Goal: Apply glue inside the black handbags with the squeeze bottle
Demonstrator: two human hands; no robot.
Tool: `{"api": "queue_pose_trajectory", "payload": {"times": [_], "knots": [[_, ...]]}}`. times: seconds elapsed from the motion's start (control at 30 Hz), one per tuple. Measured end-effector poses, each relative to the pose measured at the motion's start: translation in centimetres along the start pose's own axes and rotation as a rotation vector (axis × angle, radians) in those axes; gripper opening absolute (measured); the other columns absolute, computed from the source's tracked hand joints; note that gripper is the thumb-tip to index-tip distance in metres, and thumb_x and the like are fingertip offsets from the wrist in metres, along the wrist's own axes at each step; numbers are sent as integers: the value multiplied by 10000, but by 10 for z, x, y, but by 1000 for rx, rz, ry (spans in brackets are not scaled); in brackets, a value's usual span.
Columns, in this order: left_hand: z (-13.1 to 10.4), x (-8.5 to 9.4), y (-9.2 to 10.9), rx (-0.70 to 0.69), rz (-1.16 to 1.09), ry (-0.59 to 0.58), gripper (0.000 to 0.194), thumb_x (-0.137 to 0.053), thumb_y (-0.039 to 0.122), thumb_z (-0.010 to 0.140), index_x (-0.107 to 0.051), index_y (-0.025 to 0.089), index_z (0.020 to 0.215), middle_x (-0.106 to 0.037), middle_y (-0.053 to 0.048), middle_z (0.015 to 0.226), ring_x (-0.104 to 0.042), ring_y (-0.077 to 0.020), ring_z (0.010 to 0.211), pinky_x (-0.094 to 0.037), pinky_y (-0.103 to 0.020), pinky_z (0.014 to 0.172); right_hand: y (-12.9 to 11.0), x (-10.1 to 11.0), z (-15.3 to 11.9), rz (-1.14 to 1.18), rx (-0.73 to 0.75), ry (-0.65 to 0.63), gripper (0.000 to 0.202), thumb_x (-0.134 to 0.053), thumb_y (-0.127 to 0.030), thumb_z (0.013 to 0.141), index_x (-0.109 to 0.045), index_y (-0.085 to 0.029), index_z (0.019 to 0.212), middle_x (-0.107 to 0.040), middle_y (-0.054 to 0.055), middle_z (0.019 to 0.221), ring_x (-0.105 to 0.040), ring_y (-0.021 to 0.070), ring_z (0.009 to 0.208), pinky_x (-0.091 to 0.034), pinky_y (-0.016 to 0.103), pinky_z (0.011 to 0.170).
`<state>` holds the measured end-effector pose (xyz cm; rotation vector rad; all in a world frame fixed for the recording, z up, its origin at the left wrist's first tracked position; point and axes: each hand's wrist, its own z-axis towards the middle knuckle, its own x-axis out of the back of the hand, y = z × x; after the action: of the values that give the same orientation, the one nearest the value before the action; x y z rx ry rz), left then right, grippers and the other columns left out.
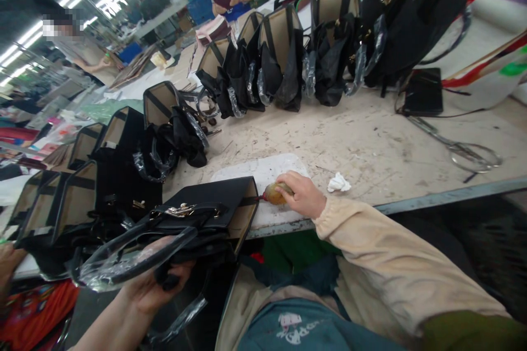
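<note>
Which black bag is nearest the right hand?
The bag in the left hand, its edge by the tool in the right hand; the other bags stand farther off.

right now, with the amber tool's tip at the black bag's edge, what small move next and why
I'd probably ease the amber tool slightly along the open edge of the black bag: its red tip sits at that edge, the right hand holds it, and the left hand holds the bag.

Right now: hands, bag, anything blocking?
Right hand grips amber-handled tool, tip at edge of black bag. Left hand grips bag's soft near side. White scrap near right hand; nothing visibly blocking tip.
</note>
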<state>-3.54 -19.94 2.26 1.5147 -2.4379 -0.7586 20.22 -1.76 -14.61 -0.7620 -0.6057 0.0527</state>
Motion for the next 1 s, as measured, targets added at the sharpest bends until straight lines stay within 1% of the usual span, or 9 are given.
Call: {"api": "queue_pose_trajectory", "payload": {"times": [0.1, 0.27, 0.37, 0.5, 0.6, 0.7, 0.8, 0.9, 1.0], "knots": [[4, 3, 3, 31, -22, -10, 137, -505, 76, 781, -496, 192, 709, -443, 16, 550, -454, -98, 389, -373, -170, 321, 1, -2, 1, -9, 14, -2, 101, -490, -244, 917, -562, -206, 977, -585, 58, 860, -555, 197, 803, -466, 316, 713], [8, 4, 6, 92, -32, -24, 171, -449, 55, 784, -470, 190, 681, -434, 7, 504, -459, -117, 377, -384, -193, 313, 1, -4, 4, -36, 33, 3, 125, -473, -249, 923, -566, -207, 995, -576, 59, 859, -547, 197, 797, -462, 314, 713], [7, 2, 6, 82, -40, -32, 196, -414, 40, 795, -469, 191, 682, -440, 4, 501, -454, -114, 373, -376, -187, 308, 2, -4, 6, -71, 33, 9, 130, -470, -259, 927, -567, -205, 994, -576, 59, 850, -542, 196, 779, -457, 314, 699], [7, 2, 6, 90, -38, -42, 176, -445, 41, 781, -489, 194, 707, -439, 8, 505, -456, -117, 370, -376, -189, 304, 1, -4, 6, -75, 49, -2, 121, -471, -261, 927, -562, -204, 982, -580, 60, 843, -550, 198, 779, -458, 313, 690], [9, 4, 7, 93, -21, -67, 171, -444, 38, 777, -496, 191, 722, -451, 6, 521, -457, -113, 373, -382, -190, 308, 0, -3, 4, -50, 48, 6, 109, -489, -250, 918, -550, -201, 993, -587, 62, 855, -559, 198, 790, -466, 312, 699], [9, 4, 8, 91, 2, -102, 165, -428, 45, 804, -489, 179, 729, -468, 5, 529, -464, -103, 386, -382, -174, 319, -2, -2, 2, -23, 38, 22, 108, -492, -238, 917, -539, -192, 1003, -593, 66, 868, -563, 194, 801, -472, 311, 719], [7, 3, 10, 73, 29, -138, 162, -412, 47, 833, -496, 158, 749, -474, 8, 538, -477, -90, 407, -379, -150, 336, -3, -1, 1, -6, 36, -2, 100, -491, -231, 919, -532, -191, 1000, -599, 65, 875, -564, 192, 819, -473, 311, 735], [6, -1, 12, 61, 66, -130, 190, -366, 42, 847, -514, 141, 778, -471, 9, 538, -469, -85, 397, -375, -150, 332, -1, -1, 2, -6, 32, -13, 90, -492, -230, 918, -532, -195, 991, -597, 64, 874, -562, 193, 825, -469, 312, 738], [9, -3, 15, 45, 88, -117, 215, -339, 37, 852, -524, 132, 798, -459, 14, 523, -456, -87, 380, -364, -155, 317, 2, 0, 4, -20, 26, 7, 87, -488, -239, 922, -537, -202, 983, -589, 62, 865, -556, 192, 812, -465, 313, 726]]}}
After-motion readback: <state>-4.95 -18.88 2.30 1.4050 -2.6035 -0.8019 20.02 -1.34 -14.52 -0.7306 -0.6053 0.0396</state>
